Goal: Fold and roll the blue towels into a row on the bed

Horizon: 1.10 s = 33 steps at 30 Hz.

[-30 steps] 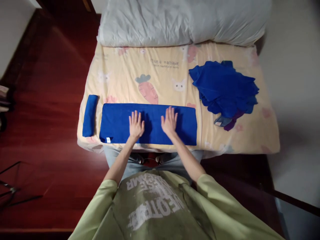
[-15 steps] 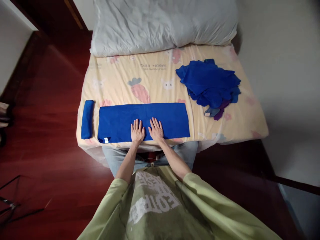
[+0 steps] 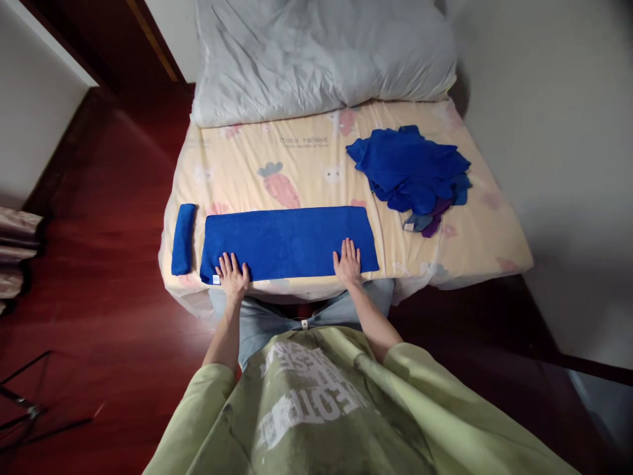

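Note:
A blue towel point(image 3: 291, 239) lies flat as a long rectangle along the near edge of the bed, with a small white tag at its near left corner. My left hand point(image 3: 234, 277) rests open on its near left part, fingers spread, close to the tag. Toward the towel's right end, my right hand point(image 3: 349, 265) lies flat with outstretched fingers. Just left of the towel is a rolled blue towel point(image 3: 184, 240). A loose heap of blue towels point(image 3: 408, 168) sits at the right, with a purple cloth point(image 3: 436, 219) poking out beneath.
The bed point(image 3: 237, 168) has a yellow sheet with carrot and rabbit prints. A large grey-white quilt point(image 3: 321, 56) is bundled across its far side. A wall point(image 3: 554, 165) rises at the right. Black stand legs point(image 3: 32, 410) are on the red floor at lower left.
My hands have slid apart along the towel, the left toward its tagged end and the right toward its other end. The camera view has shifted slightly.

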### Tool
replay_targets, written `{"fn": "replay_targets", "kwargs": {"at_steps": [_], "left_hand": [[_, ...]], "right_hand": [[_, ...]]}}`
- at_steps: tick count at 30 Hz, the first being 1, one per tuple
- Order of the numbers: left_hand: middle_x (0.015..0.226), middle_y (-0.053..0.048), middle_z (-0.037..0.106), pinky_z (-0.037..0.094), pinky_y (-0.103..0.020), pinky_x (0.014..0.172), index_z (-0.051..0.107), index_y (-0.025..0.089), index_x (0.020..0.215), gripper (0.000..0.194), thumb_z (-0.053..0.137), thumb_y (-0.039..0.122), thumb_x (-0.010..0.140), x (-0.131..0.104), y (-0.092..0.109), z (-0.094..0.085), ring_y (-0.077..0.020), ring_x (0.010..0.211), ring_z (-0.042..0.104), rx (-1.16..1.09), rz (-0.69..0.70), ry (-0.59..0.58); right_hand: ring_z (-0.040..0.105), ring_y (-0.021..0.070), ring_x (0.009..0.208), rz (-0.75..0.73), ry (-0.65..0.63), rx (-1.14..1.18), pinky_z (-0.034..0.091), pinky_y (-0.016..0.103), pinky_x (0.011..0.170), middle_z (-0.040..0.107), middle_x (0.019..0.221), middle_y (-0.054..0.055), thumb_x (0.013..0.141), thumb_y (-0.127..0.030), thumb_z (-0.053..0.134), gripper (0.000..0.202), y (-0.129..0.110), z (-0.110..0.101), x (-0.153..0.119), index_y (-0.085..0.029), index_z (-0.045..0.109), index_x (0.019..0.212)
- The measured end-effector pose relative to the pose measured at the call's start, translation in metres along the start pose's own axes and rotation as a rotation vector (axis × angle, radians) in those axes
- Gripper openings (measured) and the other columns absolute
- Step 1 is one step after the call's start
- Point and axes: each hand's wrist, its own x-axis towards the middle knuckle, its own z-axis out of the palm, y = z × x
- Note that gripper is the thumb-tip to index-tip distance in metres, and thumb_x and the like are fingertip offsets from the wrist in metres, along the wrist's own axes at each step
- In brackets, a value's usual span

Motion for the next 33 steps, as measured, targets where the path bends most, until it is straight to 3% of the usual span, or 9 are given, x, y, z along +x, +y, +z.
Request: {"fn": "replay_targets", "kwargs": {"at_steps": [10,18,21,23,25,28,30,33], "left_hand": [[0.170,-0.019,0.017,0.010,-0.061,0.127,0.031,0.007,0.160,0.070,0.038,0.045,0.102,-0.003,-0.037,-0.012,-0.0375,0.158,0.008,-0.049,-0.072,0.068],[0.169,-0.023,0.018,0.010,-0.065,0.125,0.037,0.006,0.156,0.067,0.045,0.038,0.098,-0.009,-0.041,-0.023,-0.0412,0.158,0.007,-0.158,-0.161,0.158],[0.165,-0.021,0.028,0.021,-0.060,0.125,0.046,0.012,0.148,0.059,0.052,0.033,0.094,-0.038,-0.018,-0.021,-0.0379,0.155,0.021,-0.301,-0.169,0.229],[0.152,-0.019,0.046,0.032,-0.055,0.121,0.054,0.017,0.140,0.051,0.056,0.033,0.091,-0.071,0.012,-0.011,-0.0343,0.145,0.041,-0.477,-0.179,0.200],[0.127,-0.016,0.063,0.045,-0.050,0.111,0.062,0.018,0.127,0.043,0.060,0.041,0.090,-0.106,0.049,0.002,-0.0313,0.124,0.059,-0.717,-0.260,0.057],[0.098,-0.009,0.071,0.056,-0.040,0.090,0.066,0.020,0.117,0.046,0.069,0.052,0.085,-0.142,0.104,0.020,-0.0238,0.091,0.069,-1.176,-0.424,-0.314],[0.093,-0.007,0.072,0.057,-0.037,0.083,0.067,0.019,0.118,0.055,0.078,0.054,0.077,-0.146,0.129,0.027,-0.0206,0.082,0.070,-1.397,-0.562,-0.459],[0.096,-0.008,0.073,0.056,-0.034,0.084,0.070,0.016,0.109,0.057,0.088,0.050,0.067,-0.132,0.149,0.030,-0.0172,0.081,0.069,-1.590,-0.806,-0.466]], "right_hand": [[0.024,0.0256,0.156,0.134,0.039,-0.104,0.020,0.050,0.127,0.032,0.166,0.018,0.105,-0.045,0.019,0.069,0.065,-0.016,-0.012,-0.005,0.032,0.159],[0.032,0.0323,0.152,0.151,0.087,-0.044,0.027,0.058,0.123,0.042,0.160,0.021,0.102,-0.044,0.027,0.065,0.069,-0.026,-0.010,-0.006,0.044,0.152],[0.040,0.0352,0.145,0.141,0.176,0.018,0.034,0.059,0.119,0.048,0.154,0.021,0.102,-0.041,0.031,0.059,0.055,-0.037,0.012,-0.009,0.051,0.146],[0.048,0.0338,0.138,0.059,0.175,0.094,0.040,0.055,0.115,0.054,0.148,0.020,0.102,-0.038,0.032,0.053,0.035,-0.044,0.041,-0.011,0.057,0.141],[0.054,0.0314,0.131,-0.107,0.080,0.187,0.042,0.051,0.113,0.061,0.140,0.019,0.103,-0.035,0.034,0.048,0.007,-0.047,0.080,-0.015,0.063,0.135],[0.059,0.0281,0.123,-0.341,-0.108,0.300,0.045,0.046,0.112,0.068,0.128,0.015,0.102,-0.031,0.041,0.039,-0.045,-0.038,0.144,-0.017,0.069,0.124],[0.060,0.0265,0.121,-0.425,-0.235,0.335,0.046,0.044,0.111,0.069,0.124,0.014,0.101,-0.027,0.046,0.034,-0.080,-0.023,0.179,-0.018,0.070,0.121],[0.058,0.0269,0.125,-0.480,-0.347,0.310,0.045,0.045,0.112,0.068,0.127,0.013,0.098,-0.022,0.053,0.030,-0.122,0.002,0.216,-0.017,0.071,0.121]]}}
